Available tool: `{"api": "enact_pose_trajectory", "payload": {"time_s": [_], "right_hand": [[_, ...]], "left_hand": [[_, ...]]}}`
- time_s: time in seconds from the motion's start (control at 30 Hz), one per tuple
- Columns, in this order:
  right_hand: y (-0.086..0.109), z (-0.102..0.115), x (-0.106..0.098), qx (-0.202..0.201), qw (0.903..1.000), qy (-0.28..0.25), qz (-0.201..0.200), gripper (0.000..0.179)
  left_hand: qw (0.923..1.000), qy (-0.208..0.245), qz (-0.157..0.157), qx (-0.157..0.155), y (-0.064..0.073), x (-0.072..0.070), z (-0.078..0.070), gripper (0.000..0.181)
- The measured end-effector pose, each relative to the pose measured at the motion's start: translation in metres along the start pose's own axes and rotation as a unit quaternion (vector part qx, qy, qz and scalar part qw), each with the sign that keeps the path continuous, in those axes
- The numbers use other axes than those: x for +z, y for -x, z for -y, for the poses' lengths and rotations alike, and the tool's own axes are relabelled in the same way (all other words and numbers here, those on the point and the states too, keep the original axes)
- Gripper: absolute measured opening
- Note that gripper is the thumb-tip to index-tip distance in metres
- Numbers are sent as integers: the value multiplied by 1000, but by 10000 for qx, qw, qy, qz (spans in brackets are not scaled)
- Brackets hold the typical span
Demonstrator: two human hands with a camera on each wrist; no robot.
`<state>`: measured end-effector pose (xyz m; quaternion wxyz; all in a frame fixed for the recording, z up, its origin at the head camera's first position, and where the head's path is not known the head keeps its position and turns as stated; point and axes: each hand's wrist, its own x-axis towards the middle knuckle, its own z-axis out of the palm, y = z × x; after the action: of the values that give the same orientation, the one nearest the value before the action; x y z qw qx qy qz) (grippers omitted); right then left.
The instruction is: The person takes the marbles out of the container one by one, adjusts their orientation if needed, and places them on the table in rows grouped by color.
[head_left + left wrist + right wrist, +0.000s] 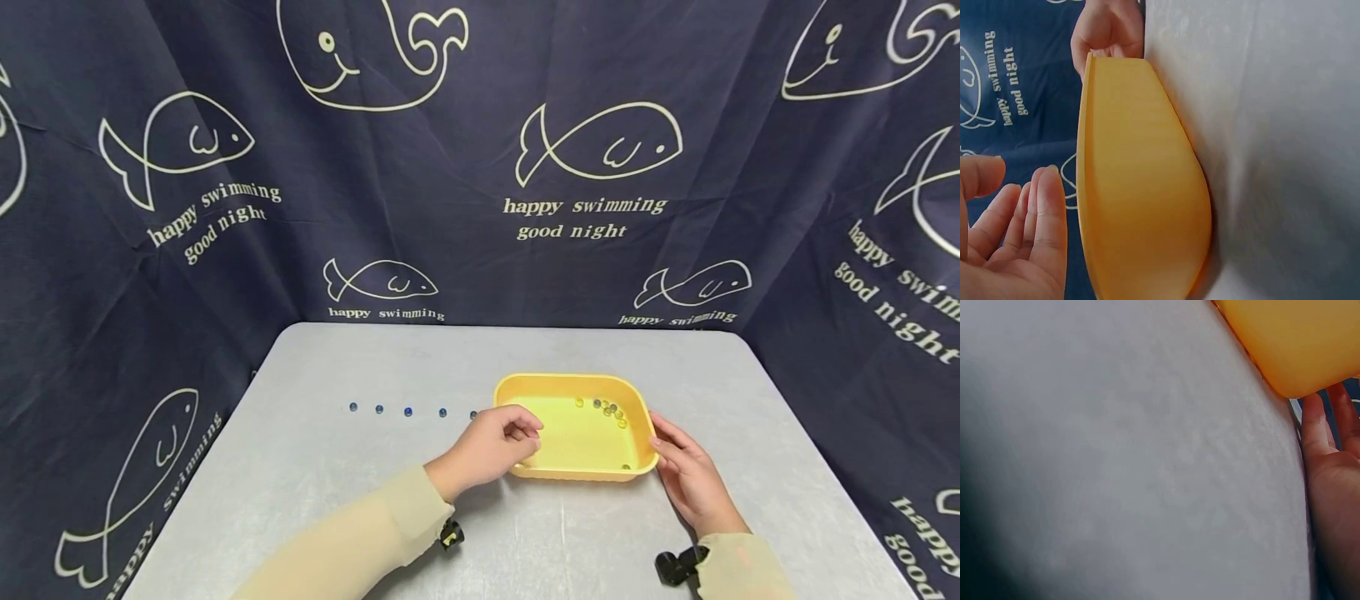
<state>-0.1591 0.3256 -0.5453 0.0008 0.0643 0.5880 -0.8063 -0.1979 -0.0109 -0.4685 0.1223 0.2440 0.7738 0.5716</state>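
Note:
A yellow plastic basin (577, 473) stands on the table, right of its middle. Several yellow and dark glass marbles (609, 410) lie inside, mostly toward its far right corner. My right hand (697, 483) holds the basin's right end, thumb at the rim and fingers along the outer wall. Over the left rim hovers my left hand (495, 442), its fingers loosely bent. In the left wrist view, thumb and fingers of the left hand (1016, 231) are apart with nothing between them, beside the basin's wall (1141, 175).
Left of the basin, several blue marbles (408, 412) form a spaced row across the grey table (315, 467); the rightmost sits close by the left hand. Dark blue cloth (480, 167) printed with fish hangs behind and on both sides of the table.

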Motion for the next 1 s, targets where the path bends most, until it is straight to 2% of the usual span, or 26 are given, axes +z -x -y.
{"api": "enact_pose_trajectory", "payload": {"time_s": [0.27, 0.5, 0.8, 1.0], "right_hand": [[0, 0, 1, 81, 9998, 142, -62, 61], [0, 0, 1, 65, 9997, 213, -48, 61], [-1, 0, 1, 80, 9998, 185, -59, 60], [-1, 1, 1, 81, 9998, 194, -69, 60]], "left_hand": [[9993, -144, 319, 124, -17, 23, 0, 16], [9981, -398, 448, 139, -33, 44, -5, 20], [9966, -724, 384, 79, -54, 67, -12, 20], [9976, -686, 63, -103, -72, 72, -13, 19]]}}
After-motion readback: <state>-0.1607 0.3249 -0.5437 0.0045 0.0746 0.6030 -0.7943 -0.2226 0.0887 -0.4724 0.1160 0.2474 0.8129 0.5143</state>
